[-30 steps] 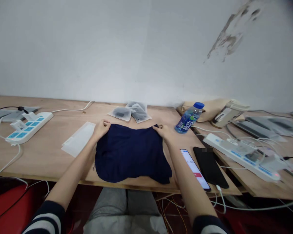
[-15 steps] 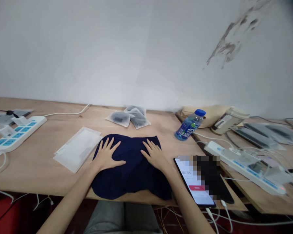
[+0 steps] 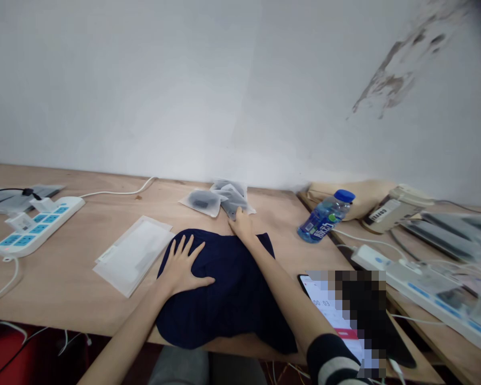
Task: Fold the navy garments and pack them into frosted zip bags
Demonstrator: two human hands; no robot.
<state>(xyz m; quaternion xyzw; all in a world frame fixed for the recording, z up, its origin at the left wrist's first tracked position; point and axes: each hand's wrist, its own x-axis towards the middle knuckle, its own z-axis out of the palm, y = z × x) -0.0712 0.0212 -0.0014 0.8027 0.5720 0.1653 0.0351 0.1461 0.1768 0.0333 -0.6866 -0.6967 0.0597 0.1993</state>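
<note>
A navy blue cloth item (image 3: 232,299) lies flat at the table's front edge; its exact kind cannot be made out. My left hand (image 3: 184,270) rests on its left part, palm down with fingers spread. Beyond the cloth's far edge, my right hand (image 3: 242,225) is at the near corner of a small frosted packet (image 3: 233,199) with something dark inside. Its fingers are bent and close together on that corner, partly hidden by the hand. Another frosted packet (image 3: 201,202) lies just to the left, and a third shows behind.
White translucent sleeves (image 3: 132,256) lie left of the cloth. Power strips stand at the left (image 3: 40,227) and the right (image 3: 420,291). A blue-capped bottle (image 3: 323,216), a paper cup (image 3: 396,208) and a phone (image 3: 332,315) are on the right, with white cables around them.
My right hand has left the cloth and moved forward to the frosted packets; a striped sleeve now shows. My left hand stays spread on the cloth. The view has shifted slightly.
</note>
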